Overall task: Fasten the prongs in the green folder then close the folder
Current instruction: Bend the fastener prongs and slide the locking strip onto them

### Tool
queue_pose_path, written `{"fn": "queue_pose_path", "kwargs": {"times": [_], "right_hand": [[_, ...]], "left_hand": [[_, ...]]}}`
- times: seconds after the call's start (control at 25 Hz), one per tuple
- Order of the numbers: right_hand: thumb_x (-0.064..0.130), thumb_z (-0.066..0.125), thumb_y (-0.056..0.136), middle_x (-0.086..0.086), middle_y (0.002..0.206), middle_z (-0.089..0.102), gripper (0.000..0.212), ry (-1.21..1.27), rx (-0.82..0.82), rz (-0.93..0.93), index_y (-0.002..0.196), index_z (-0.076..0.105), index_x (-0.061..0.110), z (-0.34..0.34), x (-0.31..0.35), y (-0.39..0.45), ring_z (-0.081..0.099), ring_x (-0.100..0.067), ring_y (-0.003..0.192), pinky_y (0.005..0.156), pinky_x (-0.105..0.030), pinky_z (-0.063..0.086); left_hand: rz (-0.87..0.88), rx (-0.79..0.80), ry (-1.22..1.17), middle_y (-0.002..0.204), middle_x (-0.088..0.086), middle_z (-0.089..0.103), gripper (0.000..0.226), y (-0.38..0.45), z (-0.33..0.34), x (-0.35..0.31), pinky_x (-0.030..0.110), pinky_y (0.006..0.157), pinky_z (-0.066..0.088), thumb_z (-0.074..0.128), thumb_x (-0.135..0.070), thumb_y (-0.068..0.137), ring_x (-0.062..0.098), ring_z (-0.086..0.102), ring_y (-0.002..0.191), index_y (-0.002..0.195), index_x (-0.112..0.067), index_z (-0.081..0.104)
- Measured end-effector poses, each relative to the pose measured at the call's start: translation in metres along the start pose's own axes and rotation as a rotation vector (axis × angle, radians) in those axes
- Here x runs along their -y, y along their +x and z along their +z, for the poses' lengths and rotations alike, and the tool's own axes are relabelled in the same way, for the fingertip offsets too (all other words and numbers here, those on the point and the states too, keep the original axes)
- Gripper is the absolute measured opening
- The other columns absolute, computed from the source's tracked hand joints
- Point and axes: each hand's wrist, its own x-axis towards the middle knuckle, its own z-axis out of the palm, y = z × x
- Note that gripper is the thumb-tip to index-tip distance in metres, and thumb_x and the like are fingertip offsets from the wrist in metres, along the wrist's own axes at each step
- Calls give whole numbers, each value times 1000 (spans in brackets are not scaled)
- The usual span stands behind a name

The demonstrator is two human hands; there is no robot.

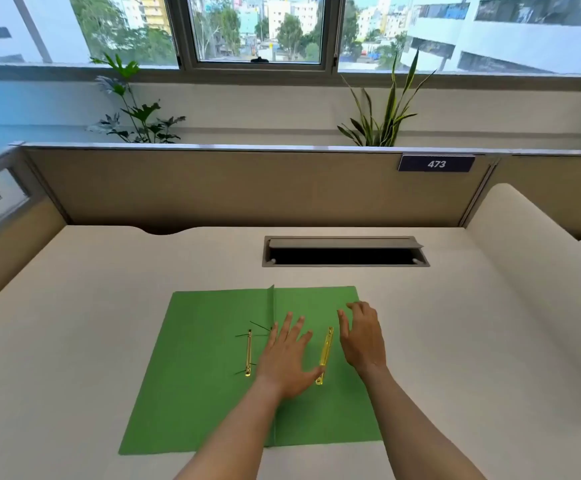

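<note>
The green folder [195, 382] lies open and flat on the desk, its spine fold running up the middle. On its left leaf sits a gold prong fastener [248, 353] with thin dark prongs sticking out sideways. A second gold metal bar [325, 355] lies on the right leaf. My left hand [287, 358] rests flat on the folder near the spine, fingers spread, thumb touching the lower end of that bar. My right hand [363, 337] hovers over the right leaf just right of the bar, fingers apart, holding nothing.
The white desk [91, 323] is bounded by a tan partition [247, 188] at the back. An open grey cable hatch [344, 252] lies in the desk beyond the folder. Potted plants stand behind the partition below the window.
</note>
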Motion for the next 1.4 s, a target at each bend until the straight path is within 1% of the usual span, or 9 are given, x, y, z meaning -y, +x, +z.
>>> {"fn": "queue_pose_path", "kwargs": {"times": [0.2,0.56,0.88,0.96,1.08,1.2,1.28,1.32,1.4], "right_hand": [[14,49,96,-9,123,56,29,-40,222,102,121,59,6,15,-23,-10,53,-26,117,94,-38,48],[8,48,93,-11,128,49,43,-102,330,56,135,53,12,25,-23,4,51,-29,118,99,-40,47],[6,47,93,-16,123,50,30,-100,360,95,120,59,7,28,-18,15,51,-32,114,94,-41,48],[7,53,91,-18,117,56,26,4,365,145,116,58,3,29,-15,20,55,-32,108,89,-37,48],[5,62,88,-16,90,63,24,242,341,256,111,58,0,28,-9,23,60,-28,83,75,-33,49],[2,64,87,-14,82,62,21,422,338,299,108,59,2,28,-2,25,62,-28,77,80,-46,56],[1,65,86,-15,82,64,23,504,339,303,108,60,1,27,5,28,64,-28,76,83,-48,57],[0,65,86,-17,84,65,23,544,345,307,109,60,0,28,10,29,65,-28,76,83,-48,57],[0,64,88,-21,89,65,24,603,370,299,111,59,-2,31,23,31,65,-28,76,81,-45,59]], "left_hand": [[1,101,28,168,-3,-1,76,0,18,6,43,119,-20,34,-70,91,20,-23,151,155,-31,26],[8,129,-8,167,-4,15,78,3,24,4,43,122,-15,51,-67,86,18,-15,154,154,-34,30],[-36,129,-70,166,-5,18,78,6,23,2,42,119,-17,60,-64,82,18,-14,154,151,-35,37],[-38,127,-81,166,-5,19,78,8,24,1,41,117,-19,62,-63,82,19,-13,154,150,-35,38],[-33,126,-104,165,-4,22,78,11,24,1,41,117,-18,66,-62,79,18,-11,155,148,-33,42],[-10,102,-245,155,-4,43,73,14,16,7,39,123,-2,70,-63,73,16,8,154,136,-28,57],[-88,19,-392,132,-4,63,61,17,7,12,36,114,28,70,-63,73,19,41,139,123,-27,68],[-157,-29,-493,114,-4,71,52,19,1,15,34,102,41,70,-61,75,18,56,119,113,-25,73],[-275,-82,-718,79,-5,72,36,25,-11,25,29,73,49,73,-53,79,13,63,76,90,-19,79]]}}
